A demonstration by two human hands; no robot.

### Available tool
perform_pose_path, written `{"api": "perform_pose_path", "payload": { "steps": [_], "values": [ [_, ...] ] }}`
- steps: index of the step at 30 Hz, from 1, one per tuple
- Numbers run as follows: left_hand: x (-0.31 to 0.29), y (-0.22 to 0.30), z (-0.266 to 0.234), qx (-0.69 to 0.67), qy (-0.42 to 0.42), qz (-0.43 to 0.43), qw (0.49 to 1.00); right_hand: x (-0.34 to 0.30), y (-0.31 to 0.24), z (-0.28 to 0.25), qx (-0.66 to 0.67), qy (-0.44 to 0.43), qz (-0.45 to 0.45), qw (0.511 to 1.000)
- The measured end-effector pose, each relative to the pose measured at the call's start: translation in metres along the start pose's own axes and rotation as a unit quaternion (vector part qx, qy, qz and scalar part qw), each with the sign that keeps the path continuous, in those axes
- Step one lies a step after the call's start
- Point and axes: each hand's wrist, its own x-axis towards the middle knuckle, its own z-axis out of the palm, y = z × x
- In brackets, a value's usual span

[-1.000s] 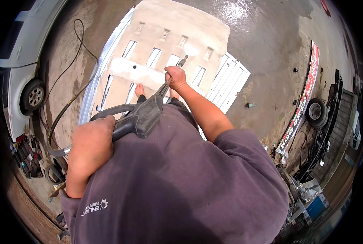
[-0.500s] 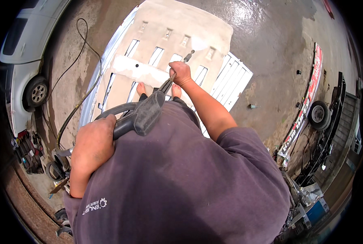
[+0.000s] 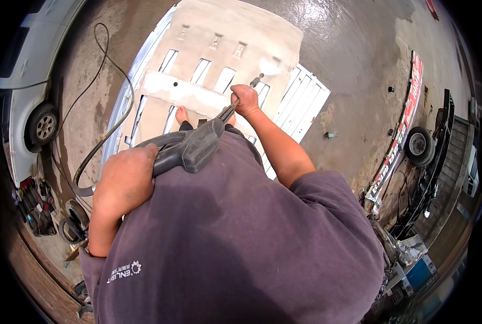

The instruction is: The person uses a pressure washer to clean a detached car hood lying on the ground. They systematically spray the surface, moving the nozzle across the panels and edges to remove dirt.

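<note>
I hold a black pressure washer gun (image 3: 200,147) across my front. My left hand (image 3: 126,175) is closed round its rear grip, where the hose joins. Farther forward, my right hand (image 3: 245,100) wraps round the thin lance. Past that fist the nozzle (image 3: 258,79) points away to the right, over a large beige panel (image 3: 227,24) with long slots. A whitish patch of spray (image 3: 272,65) shows on the panel just beyond the nozzle. My bare feet (image 3: 181,114) are on the panel, the right one mostly hidden by the lance and my clothes.
A dark hose (image 3: 125,116) loops over the floor on the left, near a white vehicle (image 3: 22,124). White slatted metal (image 3: 306,100) sticks out under the panel's right side. Farther right lie a red and white strip (image 3: 408,116) and a loose wheel (image 3: 421,146). The concrete floor looks wet.
The nozzle and its spray have shifted a little right and nearer over the panel. My right hand has moved with the lance. Both hands keep their hold. The whole view has shifted slightly.
</note>
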Motion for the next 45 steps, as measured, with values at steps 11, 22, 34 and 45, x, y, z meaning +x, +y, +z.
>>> {"api": "perform_pose_path", "payload": {
  "steps": [11, 22, 34, 45],
  "values": [
    [0.010, 0.003, -0.003, 0.002, 0.008, 0.053, 0.999, 0.001, 0.014, -0.031, -0.029, 0.000, -0.014, 0.999],
    [0.019, 0.012, -0.005, 0.009, -0.029, 0.066, 0.997, -0.053, 0.012, -0.028, -0.034, -0.062, 0.034, 0.997],
    [0.033, 0.022, -0.005, 0.005, -0.026, 0.054, 0.998, -0.038, 0.023, -0.039, -0.043, -0.050, 0.057, 0.996],
    [0.073, 0.015, -0.014, 0.067, -0.140, 0.109, 0.982, -0.127, -0.004, 0.005, 0.025, -0.027, 0.127, 0.991]
  ]
}}
